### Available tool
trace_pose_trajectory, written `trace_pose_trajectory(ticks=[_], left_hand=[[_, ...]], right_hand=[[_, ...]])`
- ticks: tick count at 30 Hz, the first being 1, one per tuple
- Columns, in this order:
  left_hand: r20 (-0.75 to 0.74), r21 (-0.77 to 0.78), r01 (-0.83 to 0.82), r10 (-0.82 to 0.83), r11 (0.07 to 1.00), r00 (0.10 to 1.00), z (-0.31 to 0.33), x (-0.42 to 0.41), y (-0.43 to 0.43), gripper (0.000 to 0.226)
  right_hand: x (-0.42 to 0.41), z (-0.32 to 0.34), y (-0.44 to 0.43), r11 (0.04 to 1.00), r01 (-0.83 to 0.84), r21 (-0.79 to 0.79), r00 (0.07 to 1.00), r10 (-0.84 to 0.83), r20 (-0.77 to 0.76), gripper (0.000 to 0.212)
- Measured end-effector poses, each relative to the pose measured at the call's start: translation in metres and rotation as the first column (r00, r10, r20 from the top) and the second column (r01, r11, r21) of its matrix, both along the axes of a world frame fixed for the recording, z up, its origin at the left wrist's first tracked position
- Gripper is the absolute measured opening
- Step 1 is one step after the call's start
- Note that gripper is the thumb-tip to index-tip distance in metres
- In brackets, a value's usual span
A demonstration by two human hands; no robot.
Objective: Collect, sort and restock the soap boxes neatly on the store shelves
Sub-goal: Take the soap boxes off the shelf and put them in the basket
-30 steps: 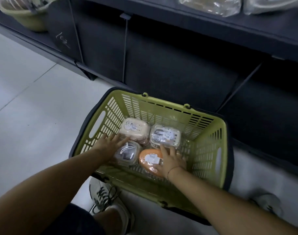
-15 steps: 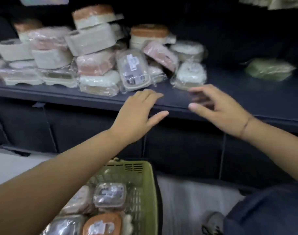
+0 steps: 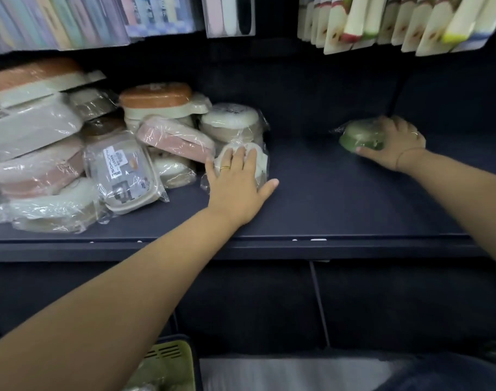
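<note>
Both arms reach onto the dark shelf (image 3: 325,198). The left grip (image 3: 235,190) lies wide, fingers flat on a wrapped white soap box (image 3: 261,165) beside the pile (image 3: 71,153). The right grip (image 3: 396,142), well apart, curls round a green soap box (image 3: 356,135), holding it.

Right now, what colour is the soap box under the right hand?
The soap box is green; head view.

One green soap box (image 3: 359,136), one basket (image 3: 171,354)
</note>
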State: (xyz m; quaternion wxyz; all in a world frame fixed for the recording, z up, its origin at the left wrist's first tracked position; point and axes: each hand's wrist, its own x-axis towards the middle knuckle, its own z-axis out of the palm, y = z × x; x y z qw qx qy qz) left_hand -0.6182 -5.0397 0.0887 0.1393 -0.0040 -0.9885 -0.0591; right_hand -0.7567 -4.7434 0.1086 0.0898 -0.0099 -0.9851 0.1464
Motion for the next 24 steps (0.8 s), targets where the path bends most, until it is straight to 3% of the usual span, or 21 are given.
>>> trace_pose_trajectory(ticks=[5,9,14,18,20,24], left_hand=[[0.0,0.056,0.137,-0.138,0.989,0.99,0.007,0.023,-0.005,0.075],[-0.072,0.165,0.301,-0.293,0.939,0.953,0.009,0.063,-0.015,0.075],[-0.126,0.206,0.213,-0.19,0.955,0.974,0.02,0.085,-0.022,0.066],[0.1,0.132,0.046,-0.06,0.99,0.993,0.029,0.073,-0.018,0.096],[0.166,0.097,0.003,-0.02,0.995,0.986,0.032,0.068,-0.019,0.098],[0.165,0.067,0.017,-0.028,0.998,0.986,0.034,0.083,-0.029,0.094]], right_hand=[[0.001,-0.002,0.0,0.997,-0.031,0.068,0.999,0.028,0.043,0.096],[0.06,0.001,-0.014,0.985,-0.145,0.092,0.989,0.146,-0.005,0.089],[0.139,0.012,-0.039,0.952,-0.305,0.037,0.939,0.307,-0.155,0.076],[0.14,0.028,-0.043,0.917,-0.382,-0.116,0.918,0.391,0.065,0.11],[0.133,0.032,-0.043,0.901,-0.399,-0.17,0.875,0.43,0.221,0.13],[0.14,0.033,-0.05,0.892,-0.451,-0.033,0.814,0.427,0.393,0.131]])
